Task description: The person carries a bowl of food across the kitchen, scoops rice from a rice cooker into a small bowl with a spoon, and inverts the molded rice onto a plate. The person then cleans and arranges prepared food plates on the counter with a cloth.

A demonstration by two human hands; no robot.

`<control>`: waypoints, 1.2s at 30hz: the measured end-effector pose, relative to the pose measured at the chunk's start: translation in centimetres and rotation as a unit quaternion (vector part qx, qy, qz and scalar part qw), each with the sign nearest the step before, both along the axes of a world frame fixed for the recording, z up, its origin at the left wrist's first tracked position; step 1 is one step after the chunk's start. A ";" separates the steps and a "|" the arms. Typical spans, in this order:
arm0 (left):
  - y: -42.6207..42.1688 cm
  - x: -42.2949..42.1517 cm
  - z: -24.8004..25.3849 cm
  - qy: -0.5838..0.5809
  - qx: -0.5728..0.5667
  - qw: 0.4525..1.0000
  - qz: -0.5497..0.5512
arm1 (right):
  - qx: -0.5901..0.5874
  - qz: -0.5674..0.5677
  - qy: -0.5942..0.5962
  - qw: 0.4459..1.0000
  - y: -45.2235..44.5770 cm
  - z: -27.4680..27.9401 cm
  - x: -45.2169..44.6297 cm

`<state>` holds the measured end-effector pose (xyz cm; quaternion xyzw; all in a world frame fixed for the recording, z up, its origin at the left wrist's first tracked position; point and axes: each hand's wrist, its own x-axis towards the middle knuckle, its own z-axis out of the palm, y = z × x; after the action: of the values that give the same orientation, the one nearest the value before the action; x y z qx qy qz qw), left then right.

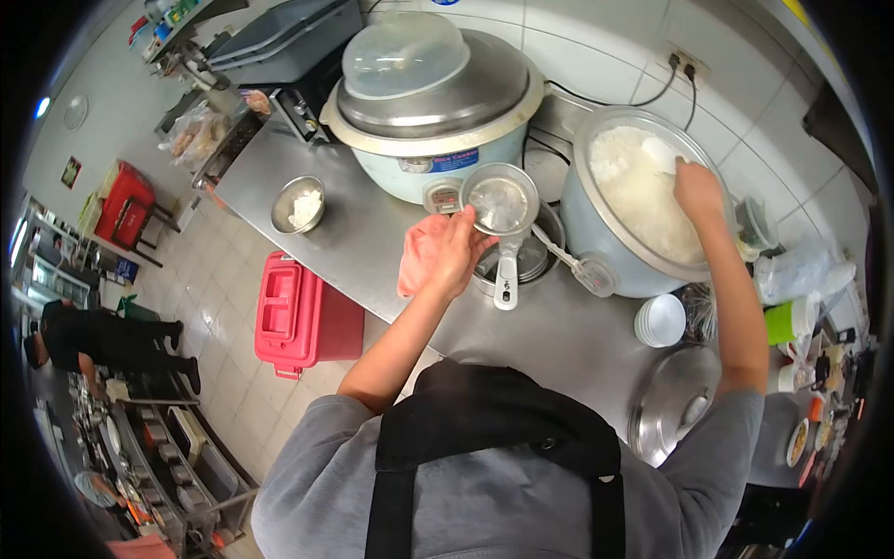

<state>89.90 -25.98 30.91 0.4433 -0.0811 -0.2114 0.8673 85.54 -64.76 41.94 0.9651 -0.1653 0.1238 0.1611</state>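
Note:
My left hand (454,250) is closed at the rim of a round, see-through measuring cup (501,200) with a pale handle that carries a small dark display. A pink cloth (419,256) is bunched beside that hand. My right hand (698,189) reaches into a large open rice cooker (596,210) and grips a white scoop (659,155), partly hidden by the fingers. White rice (641,200) fills the cooker. Below the cup stands a metal pot (549,228), partly covered, with a long-handled clear spoon (591,276) lying across its rim.
A lidded rice cooker (391,168) bears an upturned clear bowl (405,54). A metal bowl (298,205) holds white food. White bowls (661,321) and a metal lid (675,401) lie right. A red bin (307,317) stands below; a person (102,340) is at left.

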 end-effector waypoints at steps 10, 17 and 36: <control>-1.4 0.6 0.8 0.081 -0.148 0.986 -0.010 | 0.057 0.016 0.073 0.996 2.2 0.4 -0.4; -1.3 -0.7 3.0 0.117 -0.297 0.935 -0.155 | 0.090 0.062 0.091 0.990 1.8 -0.9 -1.6; -5.0 3.0 1.8 -0.309 0.381 0.867 0.088 | 0.441 0.104 0.153 0.878 0.7 -0.2 -1.8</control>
<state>92.93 -30.98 32.72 0.7871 -0.2190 -0.0009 0.5766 83.70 -64.02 41.74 0.9546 -0.0744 -0.0952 -0.2722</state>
